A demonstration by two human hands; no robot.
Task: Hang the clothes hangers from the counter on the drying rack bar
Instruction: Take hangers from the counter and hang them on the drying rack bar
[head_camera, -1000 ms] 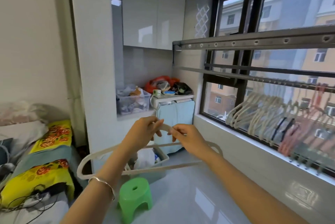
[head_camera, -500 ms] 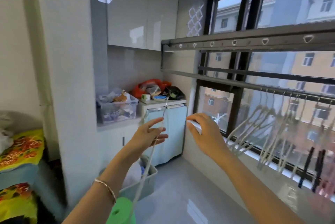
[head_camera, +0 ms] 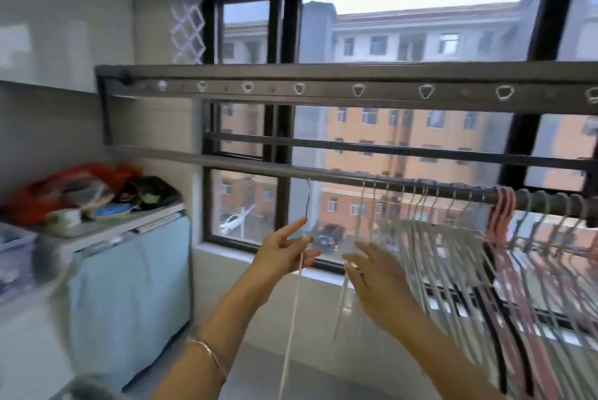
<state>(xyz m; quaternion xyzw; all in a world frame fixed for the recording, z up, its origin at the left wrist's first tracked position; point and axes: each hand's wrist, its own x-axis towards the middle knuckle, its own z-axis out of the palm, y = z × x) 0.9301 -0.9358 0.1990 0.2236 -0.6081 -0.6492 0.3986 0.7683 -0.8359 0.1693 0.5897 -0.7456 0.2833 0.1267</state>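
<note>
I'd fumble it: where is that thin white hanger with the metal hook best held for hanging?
White hanger: pinch its neck under the metal hook from the room side, like the left hand; it hangs edge-on, hook up toward the grey bar.

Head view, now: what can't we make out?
- Head view: whether hanger hook is over the rack bar; motion blur.
- Head view: hanger's lower end, cut by bottom edge.
- Head view: whether left hand grips it; blur.
- Head view: counter clutter; blurred.

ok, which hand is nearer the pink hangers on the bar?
Right. The right hand is below-left of the pink hangers, beside the hung white bunch; the left hand is farther left, holding a white hanger.
</note>
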